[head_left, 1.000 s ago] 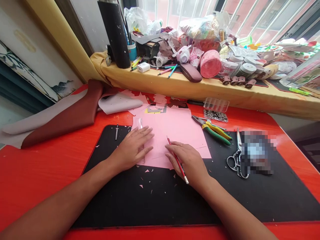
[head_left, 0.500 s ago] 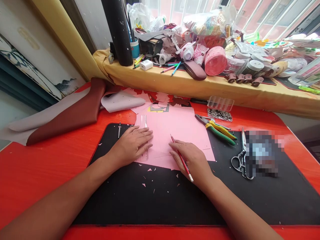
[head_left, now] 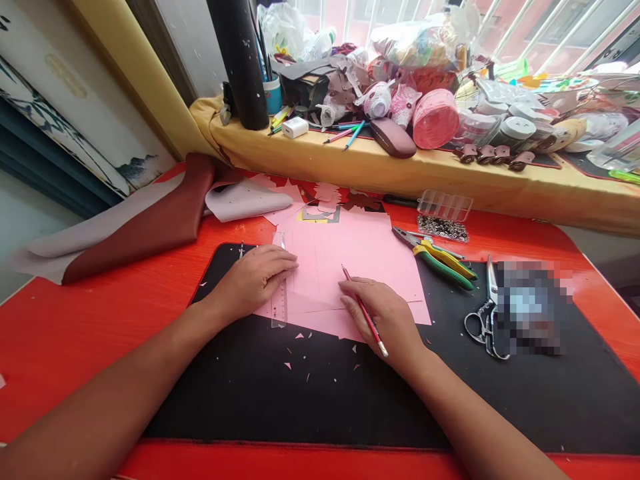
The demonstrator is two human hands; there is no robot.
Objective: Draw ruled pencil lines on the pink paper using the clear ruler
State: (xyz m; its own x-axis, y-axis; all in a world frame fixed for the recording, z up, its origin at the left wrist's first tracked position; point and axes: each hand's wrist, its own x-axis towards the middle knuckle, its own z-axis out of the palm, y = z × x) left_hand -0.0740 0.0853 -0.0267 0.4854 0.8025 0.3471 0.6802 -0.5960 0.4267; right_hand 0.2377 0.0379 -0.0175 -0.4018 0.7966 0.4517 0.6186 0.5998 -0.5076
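A pink paper sheet point(head_left: 360, 257) lies on a black cutting mat point(head_left: 320, 393) on the red table. My left hand point(head_left: 253, 280) lies flat with fingers stretched out, pressing a clear plastic ruler point(head_left: 279, 303) onto the sheet's left edge. My right hand point(head_left: 383, 310) rests on the lower part of the sheet, closed around a red pencil point(head_left: 364, 310) whose tip points up and away from me. Small pink scraps point(head_left: 300, 337) dot the mat below the paper.
Green and yellow pliers point(head_left: 435, 257), scissors point(head_left: 483, 313) and a box of small metal parts point(head_left: 443, 217) lie right of the paper. Brown leather point(head_left: 145, 227) lies at the left. A cluttered yellow sill point(head_left: 400, 167) with pencils, jars and a black cylinder point(head_left: 240, 60) runs behind.
My left hand has slid the ruler leftward to the sheet's left edge. My right hand with the pencil has barely moved.
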